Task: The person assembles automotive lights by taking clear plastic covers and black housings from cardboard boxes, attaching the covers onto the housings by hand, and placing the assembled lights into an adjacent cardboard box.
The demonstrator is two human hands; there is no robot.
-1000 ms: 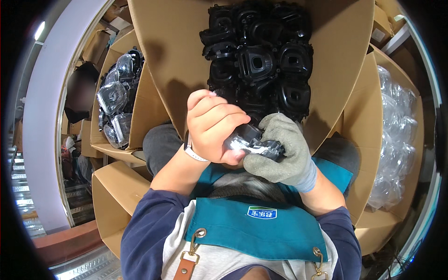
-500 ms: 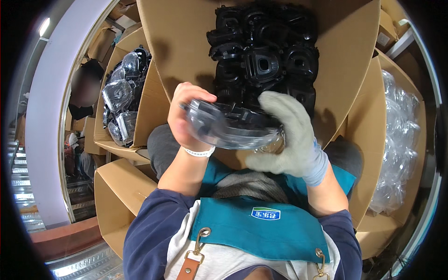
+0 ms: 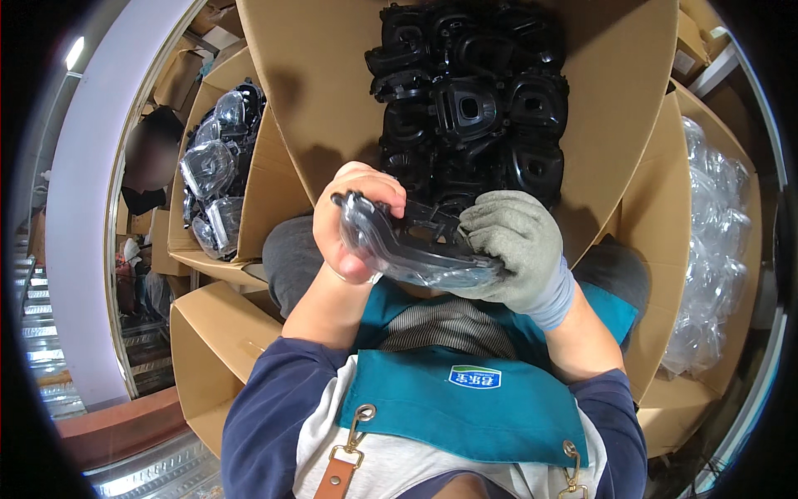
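Observation:
Between my hands is a headlight (image 3: 416, 251), a black housing with a clear curved lens facing toward me. My bare left hand (image 3: 349, 218) grips its left end, fingers over the top and thumb low near the lens. My right hand (image 3: 522, 249), in a grey glove, is closed around its right end. Just beyond my hands, a big cardboard box (image 3: 320, 83) holds several black headlight housings (image 3: 467, 112) stacked in rows. The back of the held headlight is mostly hidden from me.
An open box to the left holds headlights with clear lenses (image 3: 209, 166). On the right, another carton (image 3: 665, 224) is filled with clear plastic lenses (image 3: 711, 249). An open carton (image 3: 208, 333) stands at the lower left. A person (image 3: 154, 154) is at the far left.
The headlight has tilted and come slightly nearer me. My right fingers, spread around its end before, are now wrapped on it. The left hand has shifted a little right and down.

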